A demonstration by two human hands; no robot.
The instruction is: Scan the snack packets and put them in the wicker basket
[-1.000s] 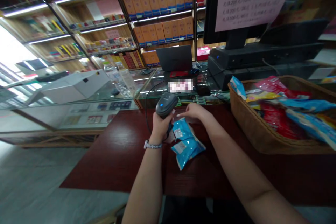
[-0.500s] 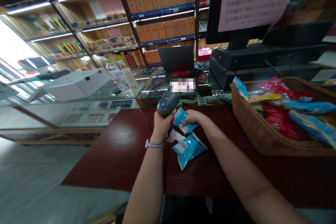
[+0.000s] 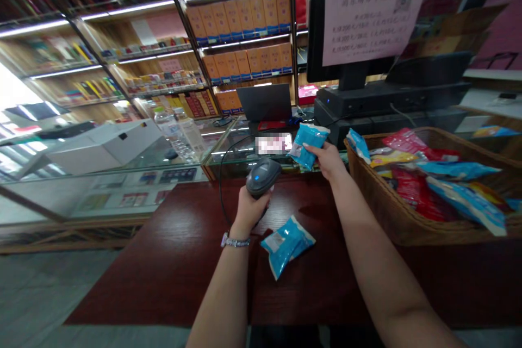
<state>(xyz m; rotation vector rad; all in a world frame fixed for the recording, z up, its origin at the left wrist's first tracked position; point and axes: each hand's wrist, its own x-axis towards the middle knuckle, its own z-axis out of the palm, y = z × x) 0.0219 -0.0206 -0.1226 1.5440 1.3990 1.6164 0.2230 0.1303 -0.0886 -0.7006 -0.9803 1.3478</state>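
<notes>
From the head camera, the left hand (image 3: 253, 212) wraps closed around a corded handheld barcode scanner (image 3: 261, 178), while the right hand (image 3: 326, 160) pinches a blue foil snack packet (image 3: 308, 144) by its lower edge, held up over the far side of the counter (image 3: 163, 250), near a wicker basket (image 3: 377, 212). A second blue packet (image 3: 285, 244) lies on the counter. Both packets look light, soft and slippery, so a corner or sealed edge seems the surest hold.

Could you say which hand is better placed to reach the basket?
Probably the right hand: it holds the blue packet beside the wicker basket, while the left hand grips the scanner.
</notes>
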